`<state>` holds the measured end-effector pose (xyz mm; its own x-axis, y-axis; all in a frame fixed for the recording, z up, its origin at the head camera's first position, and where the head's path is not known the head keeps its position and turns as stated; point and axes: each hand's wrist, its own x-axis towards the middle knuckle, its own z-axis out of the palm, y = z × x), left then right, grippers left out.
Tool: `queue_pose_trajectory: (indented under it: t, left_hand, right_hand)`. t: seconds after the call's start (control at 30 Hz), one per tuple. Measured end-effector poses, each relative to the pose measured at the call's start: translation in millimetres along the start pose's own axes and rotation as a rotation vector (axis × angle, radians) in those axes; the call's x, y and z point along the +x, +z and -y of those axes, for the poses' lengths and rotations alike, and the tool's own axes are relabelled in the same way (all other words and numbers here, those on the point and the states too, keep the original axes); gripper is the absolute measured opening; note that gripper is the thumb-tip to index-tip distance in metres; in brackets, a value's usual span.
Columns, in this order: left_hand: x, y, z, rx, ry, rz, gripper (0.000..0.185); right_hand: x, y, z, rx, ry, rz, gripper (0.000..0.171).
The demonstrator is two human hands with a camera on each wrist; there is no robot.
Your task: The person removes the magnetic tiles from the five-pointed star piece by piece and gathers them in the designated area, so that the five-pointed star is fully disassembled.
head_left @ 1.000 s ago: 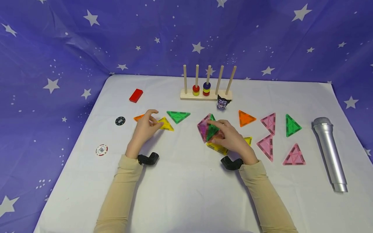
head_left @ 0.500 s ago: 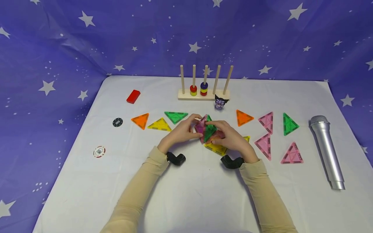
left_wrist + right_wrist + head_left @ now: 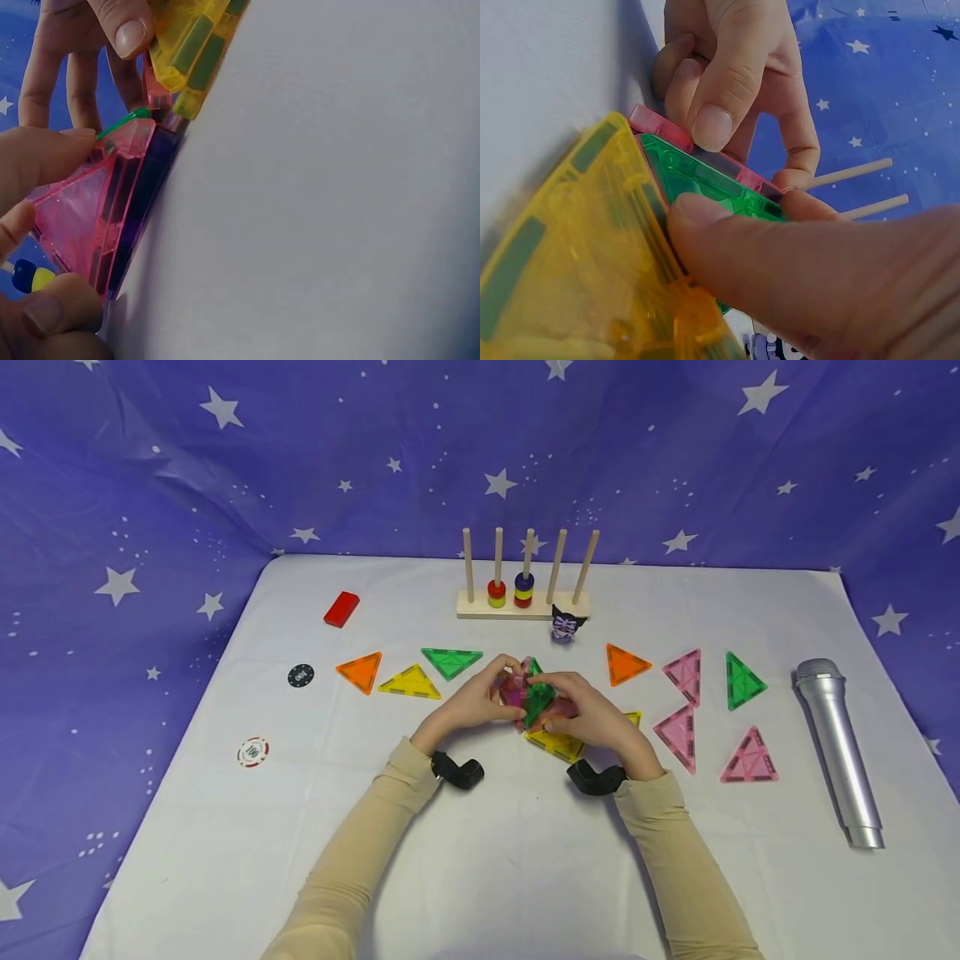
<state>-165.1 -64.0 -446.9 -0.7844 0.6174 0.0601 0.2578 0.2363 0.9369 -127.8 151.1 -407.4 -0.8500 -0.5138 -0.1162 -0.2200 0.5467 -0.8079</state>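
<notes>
Your left hand point(image 3: 467, 703) and right hand point(image 3: 592, 718) are both pinching the standing pink-and-green tile cluster point(image 3: 529, 693) at table point(image 3: 487, 852) centre, fingers curled round its edges. It's touching a flat yellow tile point(image 3: 557, 744); loose triangles are lying either side.

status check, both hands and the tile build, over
Left hand and right hand both gripping tile pyramid. Pyramid on yellow tile. Nothing in the way.
</notes>
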Motion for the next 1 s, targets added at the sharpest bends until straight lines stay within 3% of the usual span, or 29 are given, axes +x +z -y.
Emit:
queue_pose_trajectory:
  t: [0.27, 0.57, 0.8, 1.0]
  left_hand:
    - [0.0, 1.8, -0.9, 0.075, -0.048, -0.038, 0.05]
    - [0.9, 0.2, -1.7, 0.094, -0.114, -0.04, 0.054]
    - [0.9, -2.8, -1.1, 0.004, -0.171, -0.027, 0.052]
    - [1.1, -4.9, -0.4, -0.073, -0.189, -0.017, 0.05]
  right_hand:
    - [-0.3, 0.7, -0.8, -0.009, -0.002, -0.006, 0.059]
    - [0.6, 0.3, -4.5, 0.013, 0.036, 0.006, 0.063]
    - [1.0, 1.0, -6.0, 0.034, -0.008, 0.068, 0.076]
    - [1.3, 4.0, -5.0, 0.007, 0.006, 0.099, 0.088]
